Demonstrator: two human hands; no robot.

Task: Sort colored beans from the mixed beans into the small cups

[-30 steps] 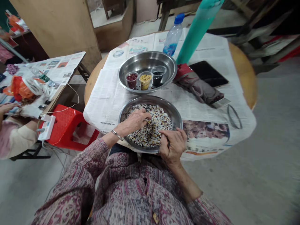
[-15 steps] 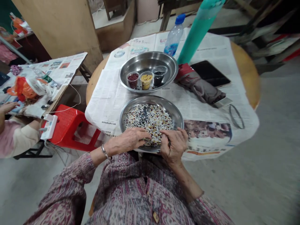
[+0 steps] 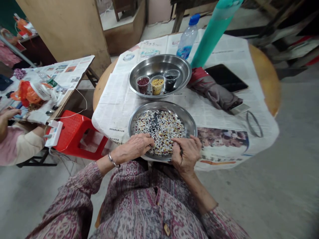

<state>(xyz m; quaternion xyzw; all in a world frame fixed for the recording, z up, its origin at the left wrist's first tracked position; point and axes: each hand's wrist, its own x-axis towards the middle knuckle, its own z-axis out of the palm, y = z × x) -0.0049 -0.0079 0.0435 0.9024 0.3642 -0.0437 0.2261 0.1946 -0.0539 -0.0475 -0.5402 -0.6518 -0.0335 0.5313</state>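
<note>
A steel plate [image 3: 194, 123] in front of me holds a spread mix of white grains [image 3: 163, 136] with yellow, dark red and black ones. My left hand [image 3: 137, 146] rests over its near left rim, fingers bent together at the grains. At the near right rim is my right hand [image 3: 186, 154], thumb and forefinger drawn together in a pinch; whatever is in either set of fingertips is too small to name. Behind stands a steel basin [image 3: 159, 60] with three clear cups: one of red beans [image 3: 143, 85], one of yellow kernels [image 3: 157, 85], one of black beans [image 3: 170, 82].
Newspaper covers the round table [image 3: 112, 109]. A blue-capped bottle [image 3: 186, 41], a teal bottle [image 3: 214, 33], a tablet [image 3: 226, 78], a folded umbrella [image 3: 214, 89] stand or lie beyond. Left are a red stool [image 3: 74, 132] and another person's hand [image 3: 10, 114] at a table.
My left hand has drawn back slightly to the left, its fingers curling closer together. My right hand stays nearly in place. The whole view has shifted a little.
</note>
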